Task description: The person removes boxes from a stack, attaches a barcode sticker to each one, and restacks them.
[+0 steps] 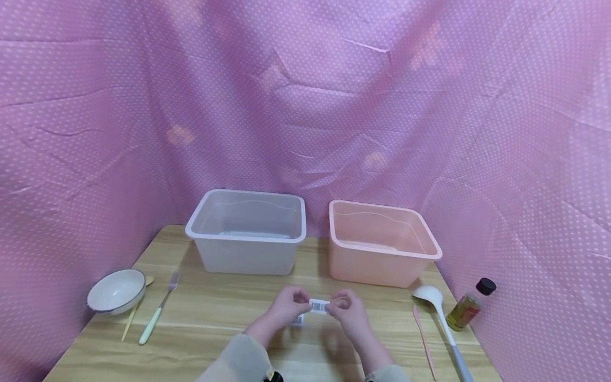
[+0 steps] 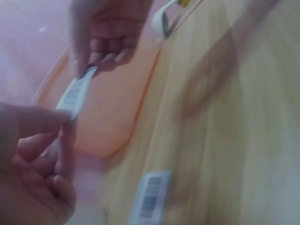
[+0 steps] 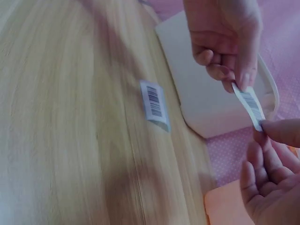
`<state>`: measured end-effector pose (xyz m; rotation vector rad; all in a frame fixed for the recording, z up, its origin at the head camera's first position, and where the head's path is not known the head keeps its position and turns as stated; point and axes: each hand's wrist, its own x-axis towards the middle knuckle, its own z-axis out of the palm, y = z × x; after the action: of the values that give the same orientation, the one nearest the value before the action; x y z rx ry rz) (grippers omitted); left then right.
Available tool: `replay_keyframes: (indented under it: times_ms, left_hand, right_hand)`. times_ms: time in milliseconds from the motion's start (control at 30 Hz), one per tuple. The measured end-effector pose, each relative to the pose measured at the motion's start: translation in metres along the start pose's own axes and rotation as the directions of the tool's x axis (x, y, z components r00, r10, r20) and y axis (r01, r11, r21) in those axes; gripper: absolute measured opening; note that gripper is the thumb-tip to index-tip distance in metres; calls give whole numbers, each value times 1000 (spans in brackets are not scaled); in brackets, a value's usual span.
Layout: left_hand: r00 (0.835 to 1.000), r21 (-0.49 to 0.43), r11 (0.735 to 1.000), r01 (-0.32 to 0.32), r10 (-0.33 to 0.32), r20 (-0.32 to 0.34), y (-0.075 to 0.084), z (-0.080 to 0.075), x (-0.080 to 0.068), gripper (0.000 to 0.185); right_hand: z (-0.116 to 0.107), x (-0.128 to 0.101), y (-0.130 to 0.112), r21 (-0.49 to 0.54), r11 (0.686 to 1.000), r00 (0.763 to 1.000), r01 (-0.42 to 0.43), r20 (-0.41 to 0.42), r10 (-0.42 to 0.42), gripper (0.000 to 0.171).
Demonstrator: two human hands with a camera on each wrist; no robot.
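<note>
Above the middle of the table, a small white barcode label point(image 1: 319, 306) is stretched between both hands. My left hand point(image 1: 290, 306) pinches one end between thumb and finger; my right hand point(image 1: 347, 312) pinches the other. In the left wrist view the label point(image 2: 75, 93) runs from the left hand point(image 2: 37, 159) up to the right hand point(image 2: 110, 33). A second barcode label point(image 3: 153, 104) lies on the wood just below the hands, one end slightly raised; in the head view the left hand partly hides it point(image 1: 298, 320).
A white bin point(image 1: 245, 257) and a pink bin point(image 1: 372, 268) stand at the back. At left are a bowl point(image 1: 116, 292), a yellow-handled utensil point(image 1: 130, 321) and a fork point(image 1: 159, 307). At right lie a ladle point(image 1: 444, 323) and a thin pink utensil point(image 1: 424, 342), beside a black-capped bottle point(image 1: 465, 312).
</note>
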<state>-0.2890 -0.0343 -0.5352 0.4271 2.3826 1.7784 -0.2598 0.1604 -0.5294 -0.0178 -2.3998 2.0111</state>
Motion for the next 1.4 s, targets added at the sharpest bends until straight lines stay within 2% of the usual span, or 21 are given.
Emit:
replay_keyframes:
  times_ms: [100, 167, 300, 400, 533, 667, 767, 967, 1167, 1300, 1400]
  left_hand:
    - [999, -88, 996, 8, -12, -48, 0, 12, 2, 24]
    - [996, -118, 993, -28, 17, -87, -1, 20, 4, 27]
    - [983, -48, 989, -141, 134, -125, -3, 36, 9, 16]
    - [982, 10, 986, -165, 166, -95, -1, 45, 13, 15]
    - [982, 32, 982, -185, 186, -36, 6, 56, 21, 17]
    - [964, 8, 965, -263, 263, 24, 13, 69, 34, 26]
    - [953, -9, 956, -293, 292, 76, 17, 82, 48, 37]
    - [945, 11, 955, -295, 291, 147, 27, 104, 74, 51]
    - [936, 25, 950, -311, 302, 184, 39, 122, 101, 60]
    - [941, 21, 960, -279, 269, 207, 42, 132, 113, 68]
    - [950, 2, 969, -247, 242, 199, 43, 137, 118, 72]
  right_hand:
    - [-3, 0, 1, -14, 998, 996, 67, -62, -67, 34]
    - [-6, -3, -2, -52, 992, 989, 112, -89, -116, 28]
    - [-16, -4, 2, -132, 980, 980, 146, -115, -162, 13]
    - [-29, -3, 10, -164, 975, 976, 151, -134, -173, 9]
    - [-50, -1, 13, -196, 959, 961, 204, -147, -234, 16]
    - [-70, 4, 14, -234, 938, 943, 255, -153, -295, 26]
    - [-83, 10, 16, -264, 927, 934, 267, -166, -316, 29]
    - [-106, 26, 19, -316, 924, 937, 216, -198, -287, 35]
    - [-121, 46, 24, -395, 885, 903, 246, -240, -358, 39]
    - [-127, 59, 27, -363, 898, 905, 249, -242, -349, 45]
    - [-130, 66, 28, -361, 904, 914, 232, -238, -329, 48]
